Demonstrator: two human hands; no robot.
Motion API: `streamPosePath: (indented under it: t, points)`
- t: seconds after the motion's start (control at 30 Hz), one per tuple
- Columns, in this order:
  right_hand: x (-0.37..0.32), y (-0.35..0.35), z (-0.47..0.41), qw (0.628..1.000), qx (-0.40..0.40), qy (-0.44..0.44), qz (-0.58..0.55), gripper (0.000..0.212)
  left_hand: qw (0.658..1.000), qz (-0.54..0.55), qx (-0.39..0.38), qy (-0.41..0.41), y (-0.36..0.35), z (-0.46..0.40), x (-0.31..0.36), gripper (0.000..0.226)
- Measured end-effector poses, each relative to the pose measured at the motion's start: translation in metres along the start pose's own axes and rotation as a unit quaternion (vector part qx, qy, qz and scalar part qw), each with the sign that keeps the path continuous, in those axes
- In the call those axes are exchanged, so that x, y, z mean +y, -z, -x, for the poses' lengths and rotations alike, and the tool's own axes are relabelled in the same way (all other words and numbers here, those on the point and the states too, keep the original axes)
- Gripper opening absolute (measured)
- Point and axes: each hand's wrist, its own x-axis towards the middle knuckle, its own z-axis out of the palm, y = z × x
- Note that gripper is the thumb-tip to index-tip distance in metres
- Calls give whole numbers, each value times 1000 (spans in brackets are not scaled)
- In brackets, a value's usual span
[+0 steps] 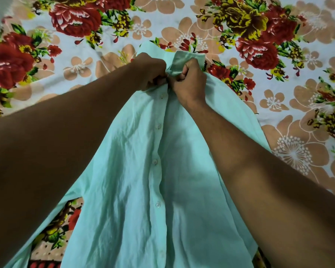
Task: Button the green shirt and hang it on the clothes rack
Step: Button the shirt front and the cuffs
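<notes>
Both hands, left hand (152, 71) and right hand (189, 80), pinch the green shirt (143, 190) just below its collar (184, 59) over the bed (278, 93); hold the buttonhole edge taut while feeding the top button through.

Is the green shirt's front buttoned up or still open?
Mostly buttoned: green shirt shows three fastened buttons; both hands work near the collar.
</notes>
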Motion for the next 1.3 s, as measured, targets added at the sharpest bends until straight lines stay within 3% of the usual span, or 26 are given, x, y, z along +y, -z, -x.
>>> streamPosePath:
  t: [0.1,0.17,0.27,0.37,0.47,0.73,0.97,1.13,1.3]
  points:
    - [-7,4,-1,997,-32,5,66,27,999,0,38,-27,-6,9,-8,8]
    - [-11,6,3,993,-53,12,100,6,994,-28,80,-65,2,16,-24,17]
    - [-22,6,31,987,-59,36,147,20,979,-65,137,-134,25,33,-58,16]
    - [-30,-2,90,957,-10,161,243,29,958,-98,195,-187,51,64,-102,15]
    - [-55,-24,156,935,-44,252,244,37,942,-113,230,-216,76,101,-150,16]
    - [-135,-71,299,905,-194,335,175,35,919,-120,299,-228,142,215,-271,22]
    - [-155,-69,399,890,-258,347,146,40,897,-148,353,-220,157,299,-351,23]
    - [-151,-44,472,879,-275,371,124,21,900,-121,387,-157,140,369,-406,21]
    - [-132,-14,532,862,-306,391,104,8,925,-93,344,-134,107,433,-442,16]
